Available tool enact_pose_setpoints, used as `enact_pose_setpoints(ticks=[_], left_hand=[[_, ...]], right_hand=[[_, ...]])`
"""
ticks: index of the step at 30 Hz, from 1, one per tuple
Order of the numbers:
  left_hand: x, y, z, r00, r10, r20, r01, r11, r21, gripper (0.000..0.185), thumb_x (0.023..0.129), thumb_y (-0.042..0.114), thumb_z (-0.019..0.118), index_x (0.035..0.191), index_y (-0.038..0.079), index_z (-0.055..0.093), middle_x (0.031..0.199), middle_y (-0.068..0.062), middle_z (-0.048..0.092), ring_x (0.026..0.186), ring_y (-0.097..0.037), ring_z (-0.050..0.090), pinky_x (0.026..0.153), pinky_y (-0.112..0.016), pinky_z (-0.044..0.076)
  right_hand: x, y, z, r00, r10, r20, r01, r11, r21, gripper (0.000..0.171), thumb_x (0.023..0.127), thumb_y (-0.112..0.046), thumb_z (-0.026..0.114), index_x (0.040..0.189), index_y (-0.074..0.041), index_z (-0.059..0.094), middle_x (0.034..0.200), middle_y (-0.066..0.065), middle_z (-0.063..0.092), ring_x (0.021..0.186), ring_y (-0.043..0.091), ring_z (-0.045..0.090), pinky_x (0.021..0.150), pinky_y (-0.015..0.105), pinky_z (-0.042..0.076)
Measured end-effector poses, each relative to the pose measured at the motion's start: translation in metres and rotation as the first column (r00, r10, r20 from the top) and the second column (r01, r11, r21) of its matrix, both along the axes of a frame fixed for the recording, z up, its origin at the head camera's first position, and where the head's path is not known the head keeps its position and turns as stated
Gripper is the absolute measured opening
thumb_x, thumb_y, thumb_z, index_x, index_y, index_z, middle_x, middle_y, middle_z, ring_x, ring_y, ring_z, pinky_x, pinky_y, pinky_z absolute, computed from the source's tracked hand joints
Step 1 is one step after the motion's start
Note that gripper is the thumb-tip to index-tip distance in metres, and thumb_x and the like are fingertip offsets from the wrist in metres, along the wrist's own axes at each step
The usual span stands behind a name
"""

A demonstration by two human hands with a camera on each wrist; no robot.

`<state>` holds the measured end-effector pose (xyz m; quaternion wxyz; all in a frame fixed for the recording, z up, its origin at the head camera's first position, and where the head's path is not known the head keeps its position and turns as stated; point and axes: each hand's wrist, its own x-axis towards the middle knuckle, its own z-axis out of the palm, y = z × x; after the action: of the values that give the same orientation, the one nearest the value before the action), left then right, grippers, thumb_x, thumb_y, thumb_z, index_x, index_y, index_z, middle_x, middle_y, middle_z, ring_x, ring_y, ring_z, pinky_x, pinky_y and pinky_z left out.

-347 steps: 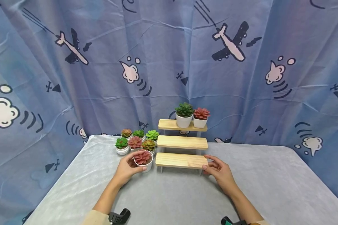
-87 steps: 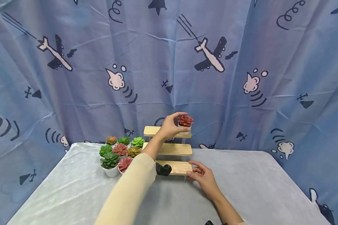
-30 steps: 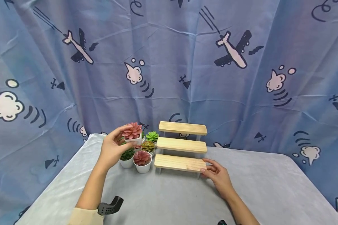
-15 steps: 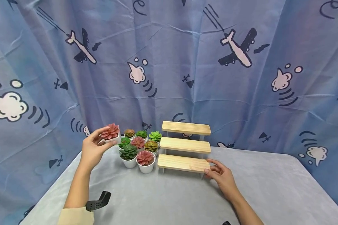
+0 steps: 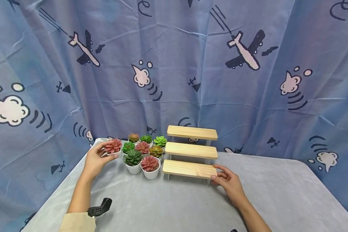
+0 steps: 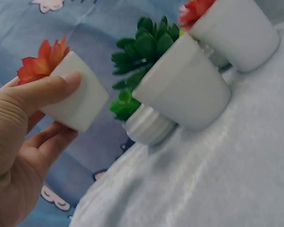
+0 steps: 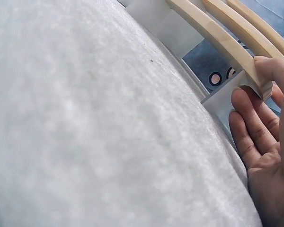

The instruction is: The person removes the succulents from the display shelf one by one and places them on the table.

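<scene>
My left hand (image 5: 93, 161) pinches a red potted succulent (image 5: 113, 146) by its square white pot, thumb on the near side and fingers behind. In the left wrist view the pot (image 6: 81, 97) shows above the cloth edge, beside a dark green succulent in a round white pot (image 6: 189, 87). At the right end of a three-tier wooden stand (image 5: 188, 169), my right hand (image 5: 228, 184) grips the lowest board. The right wrist view shows the thumb on top of that board (image 7: 222, 40) and fingers beneath, near the clear leg. All three boards are bare.
Several other potted succulents cluster left of the stand, among them a red one (image 5: 150, 164), a dark green one (image 5: 133, 158) and a bright green one (image 5: 160, 141). Grey-white cloth (image 5: 168, 206) covers the table. A blue patterned curtain (image 5: 174, 80) hangs behind.
Earlier the top board held two succulents, now none. The left hand took the red succulent off it, carried it left past the cluster, and lowered it. The right hand stays on the lowest board.
</scene>
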<state>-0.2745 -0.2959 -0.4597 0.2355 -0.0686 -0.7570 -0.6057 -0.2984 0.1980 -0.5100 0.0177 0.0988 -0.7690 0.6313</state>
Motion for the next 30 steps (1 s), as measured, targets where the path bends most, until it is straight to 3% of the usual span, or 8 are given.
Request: enact_pose_setpoints(ticks=[3,10,14,17,24,30], left_hand=[[-0.001,-0.004,-0.008,0.999,-0.039,0.014,0.039,0.999,0.011,0.056,0.080,-0.015,0.074,0.132,-0.014,0.054,0.102,0.024,0.068,0.095,0.007,0.067,0.081,-0.014,0.058],[-0.003,-0.011,-0.027,0.994,-0.060,0.093,0.063,0.998,-0.023,0.058,0.079,-0.009,0.078,0.132,-0.012,0.055,0.107,0.026,0.065,0.099,0.010,0.065,0.084,-0.013,0.057],[-0.005,-0.013,-0.036,0.992,-0.086,0.091,0.090,0.995,-0.035,0.059,0.078,-0.008,0.079,0.131,-0.013,0.055,0.105,0.025,0.066,0.099,0.008,0.066,0.084,-0.013,0.057],[-0.005,-0.013,-0.039,0.991,-0.105,0.088,0.108,0.993,-0.040,0.059,0.078,-0.008,0.080,0.130,-0.014,0.055,0.105,0.024,0.067,0.099,0.007,0.066,0.085,-0.013,0.056],[-0.003,-0.013,-0.043,0.979,-0.132,0.155,0.141,0.989,-0.043,0.061,0.079,-0.006,0.081,0.133,-0.011,0.054,0.104,0.021,0.064,0.097,0.007,0.065,0.081,-0.014,0.057],[-0.008,-0.014,-0.048,0.979,-0.146,0.142,0.155,0.986,-0.053,0.058,0.079,-0.008,0.078,0.131,-0.014,0.052,0.102,0.022,0.065,0.095,0.007,0.065,0.080,-0.014,0.057]], right_hand=[[0.000,0.000,0.000,1.000,-0.003,0.001,0.003,1.000,-0.004,0.056,0.093,-0.011,0.072,0.143,0.001,0.051,0.096,0.005,0.075,0.079,0.007,0.072,0.075,0.025,0.062],[0.000,0.000,-0.001,1.000,-0.002,-0.003,0.002,1.000,-0.005,0.056,0.093,-0.011,0.073,0.143,0.001,0.051,0.096,0.005,0.075,0.080,0.008,0.072,0.075,0.025,0.062],[0.001,0.000,0.000,1.000,-0.001,-0.002,0.001,1.000,-0.008,0.056,0.093,-0.011,0.073,0.143,0.001,0.051,0.096,0.005,0.075,0.080,0.008,0.072,0.075,0.025,0.062],[0.001,0.000,0.000,1.000,-0.004,0.004,0.004,1.000,-0.009,0.056,0.092,-0.011,0.073,0.142,0.001,0.052,0.095,0.004,0.075,0.080,0.008,0.072,0.074,0.025,0.062],[0.000,-0.001,0.000,1.000,-0.009,0.013,0.009,1.000,-0.001,0.056,0.093,-0.012,0.073,0.143,0.000,0.052,0.098,0.009,0.075,0.079,0.008,0.072,0.075,0.026,0.062],[-0.001,-0.001,0.000,1.000,-0.013,0.017,0.013,1.000,0.004,0.056,0.093,-0.013,0.074,0.142,0.000,0.052,0.095,0.004,0.075,0.079,0.008,0.073,0.075,0.025,0.062]])
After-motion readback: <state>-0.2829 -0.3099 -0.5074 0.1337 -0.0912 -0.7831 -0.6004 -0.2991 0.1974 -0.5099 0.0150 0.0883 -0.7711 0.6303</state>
